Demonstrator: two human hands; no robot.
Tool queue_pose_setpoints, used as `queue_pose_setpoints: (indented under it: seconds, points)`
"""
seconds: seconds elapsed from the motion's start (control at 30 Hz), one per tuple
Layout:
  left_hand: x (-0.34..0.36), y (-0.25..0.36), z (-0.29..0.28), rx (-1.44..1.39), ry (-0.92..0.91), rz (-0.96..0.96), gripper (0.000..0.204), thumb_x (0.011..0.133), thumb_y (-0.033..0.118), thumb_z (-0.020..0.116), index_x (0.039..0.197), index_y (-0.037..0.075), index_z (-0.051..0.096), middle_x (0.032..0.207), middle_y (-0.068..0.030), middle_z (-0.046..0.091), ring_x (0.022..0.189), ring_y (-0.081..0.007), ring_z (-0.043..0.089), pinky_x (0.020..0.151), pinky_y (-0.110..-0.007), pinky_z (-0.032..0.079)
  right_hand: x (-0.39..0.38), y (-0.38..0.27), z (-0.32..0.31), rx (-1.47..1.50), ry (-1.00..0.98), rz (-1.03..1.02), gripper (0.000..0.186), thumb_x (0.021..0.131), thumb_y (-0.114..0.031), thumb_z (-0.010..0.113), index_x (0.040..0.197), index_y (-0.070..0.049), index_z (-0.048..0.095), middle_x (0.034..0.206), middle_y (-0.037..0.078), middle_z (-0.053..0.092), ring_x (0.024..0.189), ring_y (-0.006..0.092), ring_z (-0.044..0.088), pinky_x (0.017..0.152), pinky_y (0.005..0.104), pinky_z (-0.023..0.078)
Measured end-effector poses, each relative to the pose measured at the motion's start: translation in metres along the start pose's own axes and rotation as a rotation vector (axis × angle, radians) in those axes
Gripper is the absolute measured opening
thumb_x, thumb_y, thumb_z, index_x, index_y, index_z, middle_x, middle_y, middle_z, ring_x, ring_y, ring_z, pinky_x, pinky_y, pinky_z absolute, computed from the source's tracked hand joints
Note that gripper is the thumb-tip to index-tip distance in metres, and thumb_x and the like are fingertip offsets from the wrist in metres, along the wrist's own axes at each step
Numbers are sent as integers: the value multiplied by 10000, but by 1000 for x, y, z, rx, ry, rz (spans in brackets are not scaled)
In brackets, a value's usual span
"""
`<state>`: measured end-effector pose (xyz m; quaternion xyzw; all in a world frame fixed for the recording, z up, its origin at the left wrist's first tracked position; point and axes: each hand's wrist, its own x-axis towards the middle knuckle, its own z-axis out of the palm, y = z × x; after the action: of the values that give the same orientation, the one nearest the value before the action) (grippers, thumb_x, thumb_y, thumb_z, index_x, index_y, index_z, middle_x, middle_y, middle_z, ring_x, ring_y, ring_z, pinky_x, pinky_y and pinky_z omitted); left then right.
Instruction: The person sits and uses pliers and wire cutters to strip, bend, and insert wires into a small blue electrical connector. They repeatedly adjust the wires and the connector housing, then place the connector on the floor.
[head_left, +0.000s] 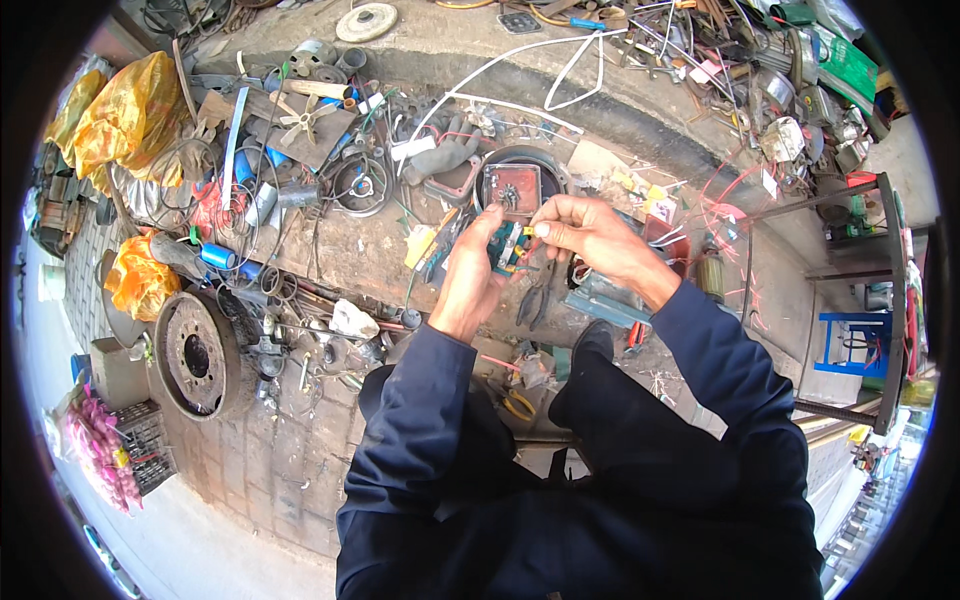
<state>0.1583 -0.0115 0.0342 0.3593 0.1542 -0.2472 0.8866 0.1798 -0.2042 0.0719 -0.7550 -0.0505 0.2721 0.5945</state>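
My left hand is closed around a small green circuit board, holding it up in front of me. With thumb and fingertips my right hand pinches a small yellow part at the board's upper right edge. Whether that part is fixed to the board I cannot tell. Just beyond my hands stands a dark round tub with a reddish square tray in it, bearing small dark pieces. Dark-handled pliers lie below my right hand.
A rusty wheel rim stands at the left, near yellow bags and an orange bag. Loose wires and scrap spread across the ground. White strips lie at the step. A metal frame rises on the right. Yellow-handled pliers lie near my feet.
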Motion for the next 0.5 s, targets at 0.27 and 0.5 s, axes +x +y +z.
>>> queue_pose_setpoints:
  seconds: [0.27,0.5]
  points:
    - [2,0,-6,40,137,-7,396,1060,395,448,1022,44,628,822,-58,676,629,-137,592,537,-269,419,6,19,8,320,-99,48,221,1023,-238,625,1075,-24,641,882,-10,619,792,80,599,723,256,488]
    - [2,-7,-8,257,175,-17,424,1064,420,460,1009,38,634,798,-47,655,637,-119,576,540,-269,411,10,42,6,397,-152,85,173,990,-210,671,984,-37,655,841,-28,606,766,75,569,697,252,467]
